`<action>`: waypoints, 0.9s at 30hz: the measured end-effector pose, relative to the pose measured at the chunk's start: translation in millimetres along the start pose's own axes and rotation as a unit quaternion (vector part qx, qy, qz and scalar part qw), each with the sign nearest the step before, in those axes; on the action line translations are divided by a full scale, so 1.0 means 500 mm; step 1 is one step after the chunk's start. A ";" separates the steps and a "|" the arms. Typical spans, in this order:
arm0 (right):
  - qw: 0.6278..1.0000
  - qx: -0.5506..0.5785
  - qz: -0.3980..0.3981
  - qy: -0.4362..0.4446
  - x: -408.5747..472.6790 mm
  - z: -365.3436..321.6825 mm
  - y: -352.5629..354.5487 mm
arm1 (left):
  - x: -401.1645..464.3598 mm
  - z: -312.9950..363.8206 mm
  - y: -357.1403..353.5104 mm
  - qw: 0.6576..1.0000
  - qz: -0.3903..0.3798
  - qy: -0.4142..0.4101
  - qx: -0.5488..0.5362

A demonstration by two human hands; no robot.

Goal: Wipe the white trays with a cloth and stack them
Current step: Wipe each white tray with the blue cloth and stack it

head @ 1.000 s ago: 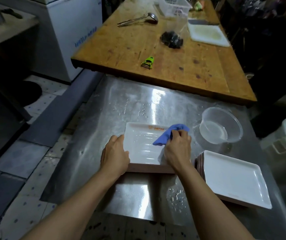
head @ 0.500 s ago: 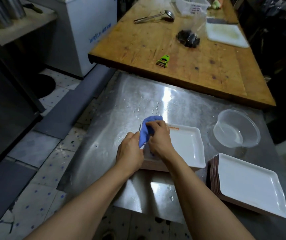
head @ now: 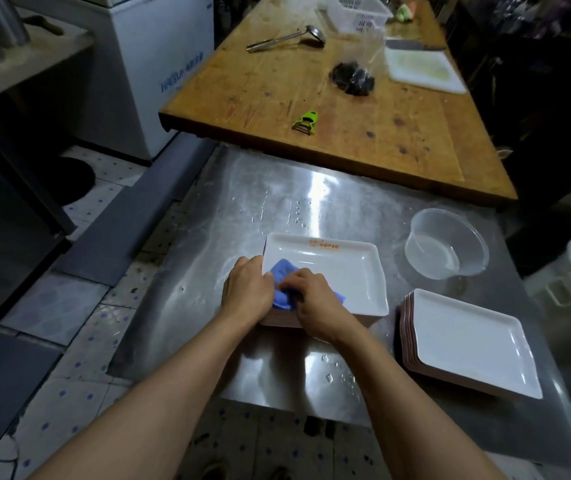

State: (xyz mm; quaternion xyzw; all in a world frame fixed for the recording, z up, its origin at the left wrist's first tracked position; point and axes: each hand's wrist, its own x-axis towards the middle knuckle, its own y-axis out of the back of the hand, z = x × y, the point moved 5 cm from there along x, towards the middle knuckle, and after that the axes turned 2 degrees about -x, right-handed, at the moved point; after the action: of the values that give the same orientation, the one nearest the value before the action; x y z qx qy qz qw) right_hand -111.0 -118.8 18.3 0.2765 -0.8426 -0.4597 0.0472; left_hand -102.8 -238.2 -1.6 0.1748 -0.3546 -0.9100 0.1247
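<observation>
your right hand [head: 315, 299] has its fingers curled around the blue cloth [head: 282, 284] and presses it into the near left corner of the white tray [head: 339, 271]. your left hand [head: 247, 291] grips that tray's left rim, fingers curled over the edge, touching the cloth. the tray sits on top of a low pile of others, pinkish edges showing beneath it, toward the near middle of the steel counter [head: 208, 237]. an orange mark runs along its far rim.

a second stack of white trays [head: 467, 344] lies just beside it, at the counter's near right corner, apart from the one you hold. a clear plastic bowl [head: 446, 247] stands by the counter's right edge, beyond that stack. water drops dot the steel near its front edge and further back.

past the counter's far edge, the wooden table [head: 346, 140] carries a green peeler [head: 306, 123], a ladle [head: 287, 38], a white cutting board [head: 422, 65] and a white basket [head: 356, 12].
</observation>
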 end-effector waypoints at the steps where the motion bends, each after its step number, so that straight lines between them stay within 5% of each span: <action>1: 1.000 -0.008 0.008 -0.003 -0.004 0.003 0.002 | -0.001 0.002 0.000 1.000 0.013 0.003 0.009; 9: 0.989 -0.094 0.012 -0.111 -0.065 0.122 0.070 | 0.005 0.006 -0.007 0.996 0.044 -0.017 0.073; 17: 0.939 -0.326 0.014 -0.104 -0.098 0.152 0.095 | -0.016 0.026 -0.008 0.986 0.072 -0.019 0.151; 21: 0.944 -0.315 0.038 -0.095 -0.088 0.148 0.110 | -0.042 0.079 -0.029 0.961 0.109 -0.165 0.191; 24: 0.958 -0.258 0.043 -0.113 -0.094 0.161 0.130 | -0.058 0.106 -0.074 0.955 0.032 -0.235 0.177; 27: 0.964 -0.183 0.148 -0.127 -0.118 0.176 0.166 | -0.066 0.112 -0.114 0.942 -0.030 -0.262 0.205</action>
State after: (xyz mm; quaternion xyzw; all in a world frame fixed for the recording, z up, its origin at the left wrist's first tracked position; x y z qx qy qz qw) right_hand -125.6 12.4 44.7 0.0750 -0.7747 -0.6253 0.0567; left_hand -101.4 -151.8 5.1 -0.0379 -0.5485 -0.8344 -0.0386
